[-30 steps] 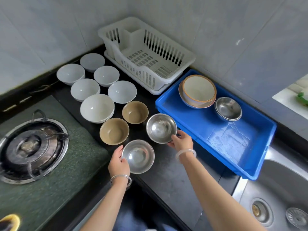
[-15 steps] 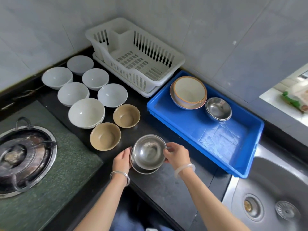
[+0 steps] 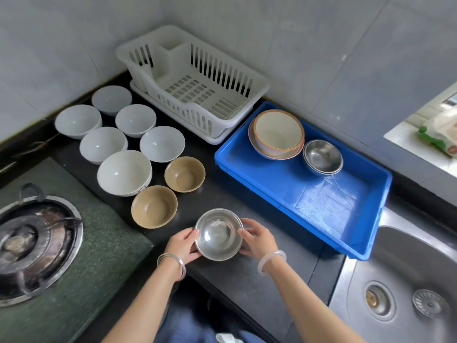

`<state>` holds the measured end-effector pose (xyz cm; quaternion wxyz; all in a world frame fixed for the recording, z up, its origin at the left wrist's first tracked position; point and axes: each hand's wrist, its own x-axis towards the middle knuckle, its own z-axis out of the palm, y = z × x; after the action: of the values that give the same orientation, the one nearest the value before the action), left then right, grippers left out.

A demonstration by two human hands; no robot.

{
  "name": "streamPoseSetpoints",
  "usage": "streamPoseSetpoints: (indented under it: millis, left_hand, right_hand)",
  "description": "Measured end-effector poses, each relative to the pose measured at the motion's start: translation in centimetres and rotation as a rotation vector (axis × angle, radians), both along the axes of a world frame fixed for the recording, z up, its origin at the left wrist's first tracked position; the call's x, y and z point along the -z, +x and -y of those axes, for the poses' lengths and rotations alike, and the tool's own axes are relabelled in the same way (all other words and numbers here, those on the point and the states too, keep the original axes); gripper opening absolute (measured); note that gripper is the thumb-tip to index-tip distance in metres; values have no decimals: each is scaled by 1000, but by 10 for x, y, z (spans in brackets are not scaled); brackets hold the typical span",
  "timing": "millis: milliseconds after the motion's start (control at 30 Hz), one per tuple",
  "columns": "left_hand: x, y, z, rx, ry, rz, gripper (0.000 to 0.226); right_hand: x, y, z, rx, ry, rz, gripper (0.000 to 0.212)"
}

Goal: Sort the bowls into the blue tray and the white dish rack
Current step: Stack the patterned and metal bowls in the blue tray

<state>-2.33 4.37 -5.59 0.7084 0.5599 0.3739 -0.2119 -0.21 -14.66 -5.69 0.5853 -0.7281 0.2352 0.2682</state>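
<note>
Grey wall tiles (image 3: 321, 45) met in a corner behind the black worktop (image 3: 222, 276), which had a gas hob (image 3: 37, 243) at its left end and a sink (image 3: 408, 268) at its right. The blue tray (image 3: 284, 186) lay near the right end, its long axis slanting from the back edge toward the sink. The white dish rack (image 3: 193, 95) sat in the back corner, lengthwise along the wall. Six white bowls (image 3: 123, 172) and two tan bowls (image 3: 184, 174) stood mouth-up left of centre. Stacked ceramic bowls (image 3: 278, 132) and nested steel bowls (image 3: 322, 157) filled the tray's back corner. At the front edge a steel bowl (image 3: 218, 235), mouth up, was gripped by its rim by the left hand (image 3: 181, 245) and the right hand (image 3: 259, 240).
</note>
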Motion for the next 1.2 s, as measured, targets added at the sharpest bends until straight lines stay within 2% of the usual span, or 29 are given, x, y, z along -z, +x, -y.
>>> streamPoseSetpoints:
  millis: [100, 400, 600, 767, 833, 967, 1200]
  left_hand:
    - [-4, 8, 2, 45, 9, 12, 15]
    - [-47, 80, 41, 133, -24, 129, 8]
    - [-78, 143, 121, 226, -34, 232, 7]
    - [-78, 191, 198, 203, -48, 259, 14]
    - [-71, 207, 224, 218, 12, 273, 6]
    - [-55, 232, 260, 327, 192, 337, 24]
    - [-38, 248, 290, 517, 585, 439, 27]
  right_hand:
    - [-2, 2, 4, 73, 99, -45, 30]
    - [-43, 40, 49, 287, 223, 144, 19]
    - [-67, 87, 117, 422, 144, 231, 12]
    - [-74, 127, 180, 524, 93, 298, 14]
    - [-69, 142, 201, 538, 68, 309, 20]
    - [-52, 168, 231, 547, 16, 265, 24]
    - [-29, 197, 250, 479, -151, 196, 25]
